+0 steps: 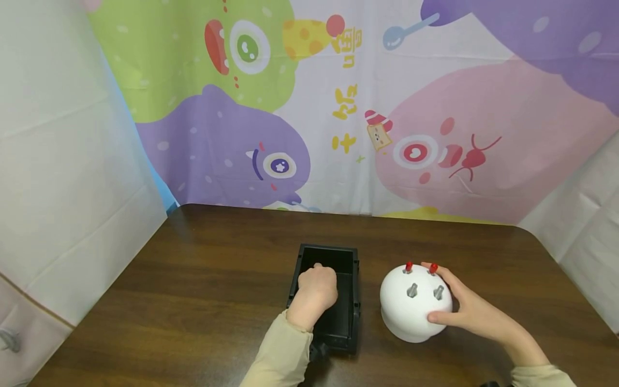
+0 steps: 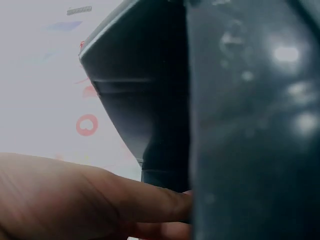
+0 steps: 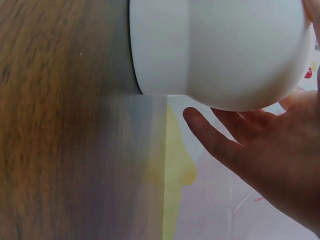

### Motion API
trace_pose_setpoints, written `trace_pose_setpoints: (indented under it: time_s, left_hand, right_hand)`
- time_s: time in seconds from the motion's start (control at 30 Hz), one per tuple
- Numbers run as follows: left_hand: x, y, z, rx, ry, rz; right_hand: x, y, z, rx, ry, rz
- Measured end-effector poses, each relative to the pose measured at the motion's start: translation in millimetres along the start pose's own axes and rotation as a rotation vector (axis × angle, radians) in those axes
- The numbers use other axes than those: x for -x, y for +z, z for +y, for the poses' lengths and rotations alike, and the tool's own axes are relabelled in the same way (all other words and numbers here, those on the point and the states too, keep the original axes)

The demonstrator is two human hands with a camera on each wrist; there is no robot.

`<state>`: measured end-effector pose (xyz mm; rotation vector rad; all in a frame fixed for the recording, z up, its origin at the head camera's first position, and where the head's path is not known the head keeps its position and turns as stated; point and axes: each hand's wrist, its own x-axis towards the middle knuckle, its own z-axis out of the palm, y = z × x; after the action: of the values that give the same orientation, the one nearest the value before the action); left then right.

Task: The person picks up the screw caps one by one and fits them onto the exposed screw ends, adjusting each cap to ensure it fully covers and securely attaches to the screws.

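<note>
My left hand (image 1: 316,290) reaches down into a black rectangular bin (image 1: 338,258). In the left wrist view its fingers (image 2: 150,200) pass behind the bin's dark wall, so the fingertips are hidden and I cannot tell whether they hold anything. To the right, a rounded white dome-shaped object (image 1: 411,317) stands upright on the table. Two red-tipped pegs (image 1: 433,269) and two grey metal pegs (image 1: 412,291) stick out of its top. My right hand (image 1: 476,312) grips the dome from the right, thumb at its front and fingers round the far side.
The brown wooden table (image 1: 217,301) carries the bin and the dome. A cartoon-printed curtain (image 1: 338,177) hangs along its far edge, with pale sheets (image 1: 72,134) at the sides. A small black item (image 1: 318,352) is by the bin's near end.
</note>
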<state>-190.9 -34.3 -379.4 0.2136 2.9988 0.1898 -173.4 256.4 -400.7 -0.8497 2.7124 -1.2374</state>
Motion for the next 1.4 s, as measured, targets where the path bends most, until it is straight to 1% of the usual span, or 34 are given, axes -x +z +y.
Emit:
trace_pose_setpoints:
  time_s: [0.17,0.3,0.47,0.67,1.07,1.4]
  left_hand:
    - [0.3,-0.2,-0.5,-0.015,-0.018,-0.056]
    - [1.5,-1.0,-0.3,-0.009,-0.030,-0.068]
    - [1.5,-0.5,-0.5,0.008,-0.043,-0.067]
    - [0.4,0.2,-0.6,0.021,-0.036,-0.068]
    - [1.4,0.5,-0.4,-0.004,-0.020,-0.057]
    - [1.6,0.5,-0.1,0.008,-0.025,-0.053]
  right_hand:
    - [-0.2,0.4,0.3,-0.004,0.002,-0.007]
    - [-0.2,0.8,1.7,-0.014,0.007,-0.017]
    - [-0.8,0.9,2.6,-0.031,0.020,-0.020]
    - [-0.3,1.0,1.8,-0.036,0.005,-0.023]
    - [0.7,0.8,0.8,-0.018,0.021,-0.017]
    - [0.9,0.3,-1.5,0.011,0.012,0.003]
